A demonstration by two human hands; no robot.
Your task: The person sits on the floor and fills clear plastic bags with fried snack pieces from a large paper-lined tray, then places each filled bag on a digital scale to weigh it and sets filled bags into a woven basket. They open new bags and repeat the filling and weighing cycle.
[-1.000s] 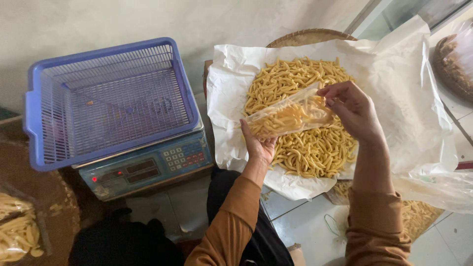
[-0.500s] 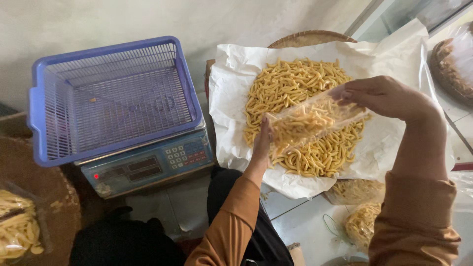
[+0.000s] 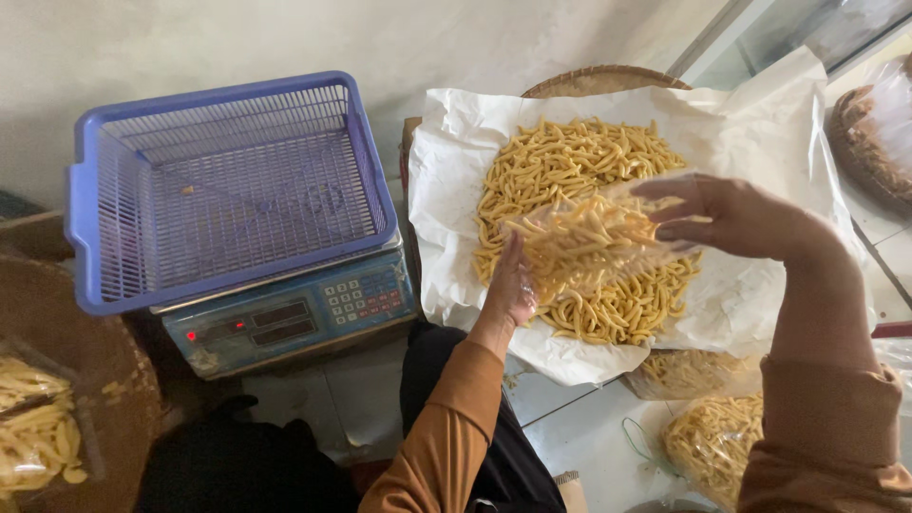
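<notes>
A clear plastic bag (image 3: 594, 242) partly filled with yellow snack sticks is held over a heap of the same sticks (image 3: 570, 166) on white paper (image 3: 760, 142). My left hand (image 3: 513, 285) grips the bag's lower left end from beneath. My right hand (image 3: 736, 218) holds its right end, fingers spread along the opening. Both sleeves are orange-brown. The bag lies nearly level and looks blurred.
A blue plastic basket (image 3: 228, 190) sits on a digital scale (image 3: 285, 318) to the left. The paper lines a woven tray (image 3: 598, 81). Filled snack bags lie at bottom right (image 3: 712, 432) and bottom left (image 3: 38, 427). Another wrapped tray (image 3: 874, 142) is at the right edge.
My right hand moved from reaching into the heap to gripping the bag's right end. The bag swung from tilted to nearly level and holds more sticks.
</notes>
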